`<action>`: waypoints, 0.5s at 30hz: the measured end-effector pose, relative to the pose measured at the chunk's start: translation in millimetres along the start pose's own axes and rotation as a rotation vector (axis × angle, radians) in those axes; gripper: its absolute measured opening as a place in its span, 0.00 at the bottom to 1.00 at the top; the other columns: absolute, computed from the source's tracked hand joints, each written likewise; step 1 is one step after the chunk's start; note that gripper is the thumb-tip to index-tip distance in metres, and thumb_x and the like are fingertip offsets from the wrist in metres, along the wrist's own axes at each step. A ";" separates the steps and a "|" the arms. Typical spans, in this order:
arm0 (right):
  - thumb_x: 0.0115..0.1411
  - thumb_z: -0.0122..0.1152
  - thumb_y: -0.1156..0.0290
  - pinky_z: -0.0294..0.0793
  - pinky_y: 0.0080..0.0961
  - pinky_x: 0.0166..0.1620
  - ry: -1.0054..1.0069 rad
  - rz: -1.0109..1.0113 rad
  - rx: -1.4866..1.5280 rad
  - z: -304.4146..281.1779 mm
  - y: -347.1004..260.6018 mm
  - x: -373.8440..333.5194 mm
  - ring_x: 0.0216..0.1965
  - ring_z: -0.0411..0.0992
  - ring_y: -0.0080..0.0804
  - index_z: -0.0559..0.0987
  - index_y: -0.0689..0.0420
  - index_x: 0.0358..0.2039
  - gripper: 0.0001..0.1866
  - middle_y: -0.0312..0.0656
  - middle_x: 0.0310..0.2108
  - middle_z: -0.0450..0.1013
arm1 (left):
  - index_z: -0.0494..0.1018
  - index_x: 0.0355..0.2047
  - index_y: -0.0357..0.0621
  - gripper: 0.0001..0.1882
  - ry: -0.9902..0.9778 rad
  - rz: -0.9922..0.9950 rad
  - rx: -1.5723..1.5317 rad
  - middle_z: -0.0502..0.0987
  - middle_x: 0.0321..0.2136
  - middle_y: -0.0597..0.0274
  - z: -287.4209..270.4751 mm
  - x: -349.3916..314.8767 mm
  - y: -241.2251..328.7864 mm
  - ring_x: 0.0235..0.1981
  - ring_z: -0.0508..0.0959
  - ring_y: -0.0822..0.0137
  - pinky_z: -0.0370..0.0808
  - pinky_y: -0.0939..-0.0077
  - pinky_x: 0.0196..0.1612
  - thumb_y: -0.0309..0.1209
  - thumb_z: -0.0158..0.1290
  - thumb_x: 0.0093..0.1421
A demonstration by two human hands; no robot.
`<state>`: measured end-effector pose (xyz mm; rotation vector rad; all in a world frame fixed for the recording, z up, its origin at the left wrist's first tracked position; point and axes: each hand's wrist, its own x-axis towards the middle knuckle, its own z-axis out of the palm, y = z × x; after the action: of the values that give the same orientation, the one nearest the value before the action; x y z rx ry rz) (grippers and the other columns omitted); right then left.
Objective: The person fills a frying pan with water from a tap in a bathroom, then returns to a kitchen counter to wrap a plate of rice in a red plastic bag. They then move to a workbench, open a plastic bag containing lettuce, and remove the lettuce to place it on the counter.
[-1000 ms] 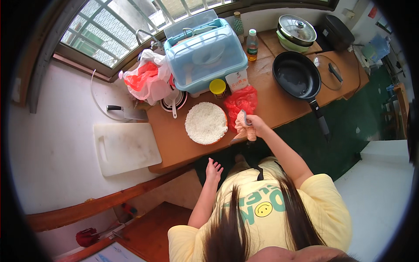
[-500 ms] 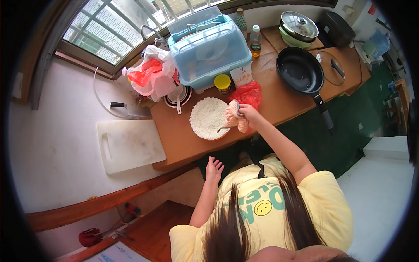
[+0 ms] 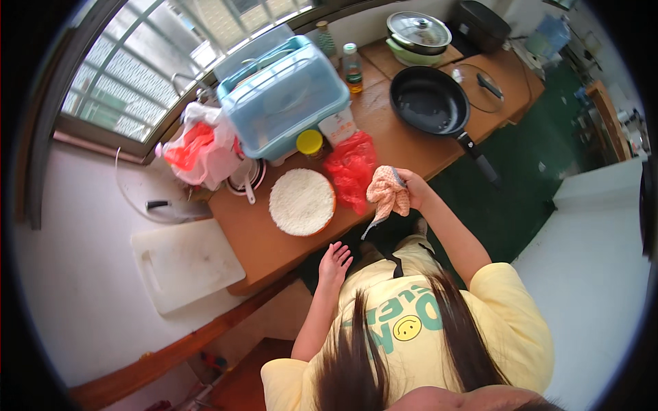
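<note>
A bunched peach-coloured cloth (image 3: 388, 192) with a grey edge hangs from my right hand (image 3: 413, 188), whose fingers are closed on it. The cloth is in front of the brown counter's edge, close to a crumpled red plastic bag (image 3: 351, 168). My left hand (image 3: 334, 262) is held palm up below the counter's front edge, its fingers stretched out and nothing in it. Nearest to that hand is a round orange-rimmed bowl (image 3: 302, 203) heaped with white grains that look like rice. A jar with a yellow lid (image 3: 310, 142) stands behind the bowl.
A black frying pan (image 3: 430, 103) juts its handle over the counter's front edge. At the left lie a white cutting board (image 3: 187, 263) and a black-handled knife (image 3: 177, 208). A blue lidded dish box (image 3: 284, 99) stands behind, beside a bottle (image 3: 352, 68) and white-and-red plastic bags (image 3: 199, 146).
My right hand has carried the cloth from over the bowl's right side to the right and toward me. My left hand stays open in nearly the same place. The view has shifted.
</note>
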<state>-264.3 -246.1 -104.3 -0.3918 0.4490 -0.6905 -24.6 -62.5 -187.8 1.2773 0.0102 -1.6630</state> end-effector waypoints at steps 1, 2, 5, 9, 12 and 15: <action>0.59 0.43 0.65 0.74 0.27 0.39 0.027 -0.015 0.005 -7.6 -0.4 -4.1 0.32 0.72 0.29 0.72 0.59 0.35 0.12 0.41 0.31 0.72 | 0.60 0.54 0.45 0.24 -0.079 -0.027 0.032 0.62 0.52 0.52 11.0 1.8 2.2 0.52 0.63 0.59 0.63 0.60 0.53 0.45 0.40 0.63; 0.59 0.44 0.66 0.73 0.25 0.37 -0.074 -0.013 0.009 -22.4 3.0 -3.2 0.31 0.72 0.28 0.72 0.59 0.35 0.12 0.40 0.29 0.71 | 0.60 0.54 0.45 0.23 -0.155 -0.026 0.071 0.61 0.53 0.53 23.6 2.9 4.2 0.52 0.63 0.60 0.63 0.61 0.53 0.44 0.41 0.63; 0.56 0.47 0.73 0.72 0.20 0.35 0.120 -0.035 -0.343 -32.2 15.2 -22.2 0.29 0.71 0.24 0.75 0.62 0.33 0.09 0.38 0.29 0.73 | 0.58 0.57 0.46 0.24 -0.329 0.088 0.277 0.58 0.57 0.57 70.7 -1.1 7.7 0.54 0.63 0.63 0.62 0.64 0.53 0.40 0.42 0.63; 0.52 0.50 0.76 0.70 0.17 0.34 0.113 0.009 -0.700 -35.0 25.8 -51.3 0.28 0.69 0.18 0.76 0.63 0.35 0.10 0.33 0.28 0.73 | 0.46 0.62 0.45 0.38 -0.596 0.484 0.705 0.54 0.60 0.57 129.1 11.9 0.3 0.54 0.62 0.70 0.60 0.72 0.55 0.29 0.54 0.55; 0.51 0.50 0.75 0.70 0.18 0.32 0.114 -0.046 -0.984 -35.1 16.2 -69.1 0.27 0.69 0.19 0.74 0.64 0.33 0.09 0.35 0.26 0.72 | 0.43 0.63 0.45 0.46 -0.810 0.549 0.884 0.56 0.57 0.57 152.9 26.9 -15.6 0.56 0.60 0.67 0.61 0.73 0.56 0.24 0.59 0.50; 0.49 0.52 0.73 0.71 0.20 0.31 0.356 -0.179 -1.025 -53.5 18.8 -78.5 0.26 0.70 0.22 0.74 0.64 0.31 0.09 0.38 0.24 0.72 | 0.49 0.60 0.41 0.40 -0.751 0.476 0.861 0.62 0.52 0.58 172.1 23.7 -34.7 0.52 0.65 0.68 0.64 0.75 0.53 0.25 0.59 0.50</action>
<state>-335.8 -189.8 -137.4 -1.2956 1.1158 -0.6625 -171.3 -152.9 -147.0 1.0120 -1.4705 -1.6487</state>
